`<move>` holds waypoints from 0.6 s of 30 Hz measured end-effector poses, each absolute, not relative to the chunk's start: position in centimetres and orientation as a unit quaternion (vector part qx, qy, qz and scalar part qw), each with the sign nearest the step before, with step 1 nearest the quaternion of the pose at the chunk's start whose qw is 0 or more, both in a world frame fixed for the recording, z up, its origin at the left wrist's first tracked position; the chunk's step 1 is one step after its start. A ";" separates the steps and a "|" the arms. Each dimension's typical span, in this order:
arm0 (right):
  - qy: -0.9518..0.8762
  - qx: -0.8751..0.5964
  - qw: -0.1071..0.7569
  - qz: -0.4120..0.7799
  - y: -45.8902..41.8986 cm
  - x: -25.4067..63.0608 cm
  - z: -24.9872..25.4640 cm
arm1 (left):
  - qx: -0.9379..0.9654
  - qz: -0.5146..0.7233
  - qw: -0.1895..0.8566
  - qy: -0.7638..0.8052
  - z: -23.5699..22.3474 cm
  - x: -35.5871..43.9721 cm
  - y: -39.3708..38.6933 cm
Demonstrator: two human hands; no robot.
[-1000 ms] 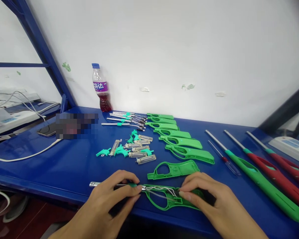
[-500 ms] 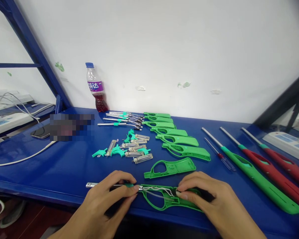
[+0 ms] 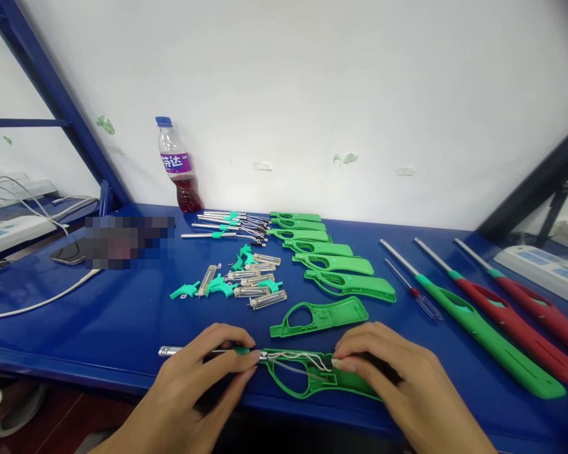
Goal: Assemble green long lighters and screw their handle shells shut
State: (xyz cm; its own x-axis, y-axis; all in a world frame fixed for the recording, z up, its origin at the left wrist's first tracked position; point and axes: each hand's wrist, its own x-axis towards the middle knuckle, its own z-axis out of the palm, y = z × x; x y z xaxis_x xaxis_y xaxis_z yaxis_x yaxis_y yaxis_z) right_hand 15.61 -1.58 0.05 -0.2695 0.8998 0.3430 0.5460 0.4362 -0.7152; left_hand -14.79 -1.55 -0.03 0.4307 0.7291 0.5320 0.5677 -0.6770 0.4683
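Note:
At the blue table's front edge lies an open green lighter shell with thin white and black wires across its inside. A metal tube sticks out of it to the left. My left hand pinches the tube where it meets the shell. My right hand presses down with closed fingers on the handle end of the same shell. A second empty green half shell lies just behind it.
A row of green shells, several metal tubes and a heap of clear tanks with teal triggers lie mid-table. Finished green and red lighters and a screwdriver lie right. A drink bottle stands by the wall; phone and cable left.
The view has drifted slightly, so everything sits a little further left. Both hands stay on the lighter shell in the same grip.

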 end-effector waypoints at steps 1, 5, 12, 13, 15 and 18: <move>-0.761 -0.474 0.373 0.238 -1.6 15.6 0.1 | 0.839 0.367 0.109 0.386 0.0 -14.8 -1.5; -0.771 -0.474 0.358 0.230 -1.6 15.6 0.3 | 0.840 0.367 0.106 0.384 0.1 -14.7 -1.6; -0.790 -0.464 0.341 0.210 -2.0 15.6 0.5 | 0.842 0.365 0.108 0.383 0.1 -14.8 -1.6; -0.791 -0.463 0.343 0.207 -2.0 15.6 0.5 | 0.841 0.365 0.111 0.383 0.1 -14.8 -1.6; -0.794 -0.458 0.350 0.193 -2.1 15.5 0.4 | 0.840 0.364 0.116 0.384 0.1 -14.8 -1.6; -0.799 -0.448 0.374 0.147 -2.0 15.3 0.5 | 0.848 0.354 0.111 0.378 0.4 -14.7 -1.5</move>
State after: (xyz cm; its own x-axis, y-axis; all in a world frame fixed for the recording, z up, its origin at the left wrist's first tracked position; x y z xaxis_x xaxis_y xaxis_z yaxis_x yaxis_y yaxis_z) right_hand 15.27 -2.05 0.54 -0.3195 0.8253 0.4657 0.6051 0.5559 -0.5700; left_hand -14.70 -1.54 0.42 0.4641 0.7197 0.5164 0.5619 -0.6899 0.4565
